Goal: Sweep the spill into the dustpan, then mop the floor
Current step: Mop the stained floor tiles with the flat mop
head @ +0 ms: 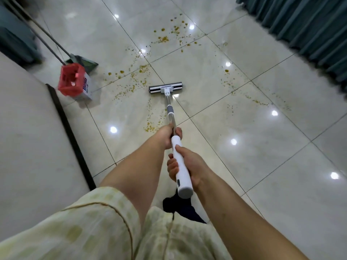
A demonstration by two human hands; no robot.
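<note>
The mop [170, 109], gripped by left hand [166, 135] at mid-shaft and right hand [187, 164] at the white handle; head flat on floor [244, 156] amid spill [142, 68].

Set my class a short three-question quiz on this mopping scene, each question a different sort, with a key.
1. True or false: yellow spill specks lie scattered on the tiles around the mop head.
2. The left hand and right hand both grip the mop pole. Which is nearer the mop head? A left, B right, C level.
3. Fill the gap: the dustpan stands to the mop head's ___.
Key: 1 true; 2 A; 3 left.
</note>
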